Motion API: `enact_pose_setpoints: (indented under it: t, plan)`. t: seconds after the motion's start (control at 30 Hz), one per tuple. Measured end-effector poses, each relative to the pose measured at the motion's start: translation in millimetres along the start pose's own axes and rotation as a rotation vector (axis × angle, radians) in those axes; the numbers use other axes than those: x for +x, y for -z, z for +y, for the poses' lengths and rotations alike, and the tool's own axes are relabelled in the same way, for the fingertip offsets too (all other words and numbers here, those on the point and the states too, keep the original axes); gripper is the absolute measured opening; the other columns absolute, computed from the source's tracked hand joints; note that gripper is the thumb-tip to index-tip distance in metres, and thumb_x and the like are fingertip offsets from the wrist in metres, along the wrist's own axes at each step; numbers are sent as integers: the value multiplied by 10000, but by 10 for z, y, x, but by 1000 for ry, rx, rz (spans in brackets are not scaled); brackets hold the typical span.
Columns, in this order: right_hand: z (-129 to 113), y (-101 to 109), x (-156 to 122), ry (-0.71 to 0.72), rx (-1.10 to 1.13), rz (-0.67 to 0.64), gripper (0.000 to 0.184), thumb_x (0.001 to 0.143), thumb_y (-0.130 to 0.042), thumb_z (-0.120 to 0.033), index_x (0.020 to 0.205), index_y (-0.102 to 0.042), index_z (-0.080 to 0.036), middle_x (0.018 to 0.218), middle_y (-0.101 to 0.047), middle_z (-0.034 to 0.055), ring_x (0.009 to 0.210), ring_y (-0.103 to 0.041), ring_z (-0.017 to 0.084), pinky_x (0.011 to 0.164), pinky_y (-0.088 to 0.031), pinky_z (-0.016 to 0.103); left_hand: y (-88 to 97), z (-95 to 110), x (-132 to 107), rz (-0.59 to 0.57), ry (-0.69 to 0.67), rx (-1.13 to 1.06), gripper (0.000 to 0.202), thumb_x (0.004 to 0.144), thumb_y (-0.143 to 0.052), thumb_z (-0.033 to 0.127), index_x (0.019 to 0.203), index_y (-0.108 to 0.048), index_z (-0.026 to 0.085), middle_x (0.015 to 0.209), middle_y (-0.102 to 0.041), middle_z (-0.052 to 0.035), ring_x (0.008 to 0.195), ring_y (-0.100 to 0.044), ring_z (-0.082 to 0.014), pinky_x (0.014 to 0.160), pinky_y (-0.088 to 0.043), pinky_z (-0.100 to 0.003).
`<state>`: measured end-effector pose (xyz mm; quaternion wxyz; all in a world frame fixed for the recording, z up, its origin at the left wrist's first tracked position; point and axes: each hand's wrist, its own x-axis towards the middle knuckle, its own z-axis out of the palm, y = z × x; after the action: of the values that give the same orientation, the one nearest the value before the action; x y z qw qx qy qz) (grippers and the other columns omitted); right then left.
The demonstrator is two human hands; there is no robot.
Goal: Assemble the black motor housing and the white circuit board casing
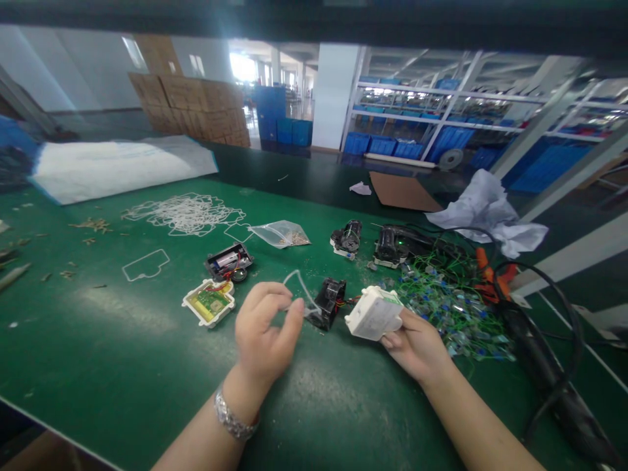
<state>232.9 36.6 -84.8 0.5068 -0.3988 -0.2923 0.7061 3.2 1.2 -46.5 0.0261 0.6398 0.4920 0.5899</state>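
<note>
Between the fingertips of my left hand [265, 330] is a thin white rubber gasket [300, 288], a loop whose far end hangs by a black housing half [330, 302]. My right hand [417, 347] grips a white plastic housing [375, 314], tilted above the table, its pale flat face towards me. Red and yellow wires [350, 301] run from it to the black half. Left of my left hand lie an opened white housing with a green circuit board [212, 302] and a black half [228, 260] holding a silvery cylinder and a small round part.
Behind are a heap of white gaskets [189, 212], a single gasket [146, 265], and a bag of small screws [282, 234]. Two black-and-white units [347, 239] [391, 245], green-wired parts [449, 307], orange-handled pliers [490, 275] and a black cable-attached tool [549, 373] lie rightward.
</note>
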Motion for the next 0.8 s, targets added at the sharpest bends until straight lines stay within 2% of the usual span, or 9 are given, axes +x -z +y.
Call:
enact_pose_setpoints:
  t: [0.07,0.13,0.43,0.53,0.63,0.7,0.8]
  plan:
    - [12,5,7,7,-13,15,205,601,-678,-211,738,-545,-139,527,-462,-31,361,-318,48,376,-299,183,24,-1,7,126,60,-14,140,786,-495,165,647,-501,169,706,-537,-13,691,-518,-121,675,-429,-263]
    - [21,9,11,13,-30,30,221,610,-697,-241,717,-532,-140,504,-441,-35,362,-324,57,378,-292,189,35,-10,14,163,132,-41,159,805,-475,195,650,-501,170,695,-535,-8,683,-518,-120,678,-427,-262]
    - [58,-7,9,30,-111,47,405,588,-761,-421,619,-452,-160,480,-408,-43,371,-338,75,378,-284,199,5,-67,70,60,490,-157,294,781,-489,381,604,-545,153,551,-514,18,528,-468,-97,533,-397,-210]
    - [52,-18,-2,34,-152,48,442,582,-755,-483,613,-454,-161,493,-411,-39,390,-344,76,381,-290,194,71,-4,104,-64,520,-164,318,774,-486,396,584,-550,150,516,-502,22,509,-462,-94,524,-388,-206]
    - [43,-12,2,19,-187,64,464,561,-757,-520,620,-465,-164,507,-417,-36,410,-353,79,384,-307,191,201,97,179,-302,511,-121,317,762,-489,395,577,-564,149,511,-504,20,514,-465,-98,504,-372,-203]
    - [45,-2,17,9,-185,60,467,545,-767,-520,625,-471,-167,509,-418,-37,422,-359,80,382,-312,183,314,107,296,-415,501,-63,289,741,-508,386,598,-585,147,536,-527,16,527,-475,-101,502,-368,-203]
    - [60,8,45,4,-174,60,459,534,-777,-510,640,-489,-168,516,-426,-34,435,-369,82,379,-317,175,514,-76,627,-440,512,94,259,714,-531,387,667,-620,148,552,-557,14,506,-484,-105,490,-367,-210]
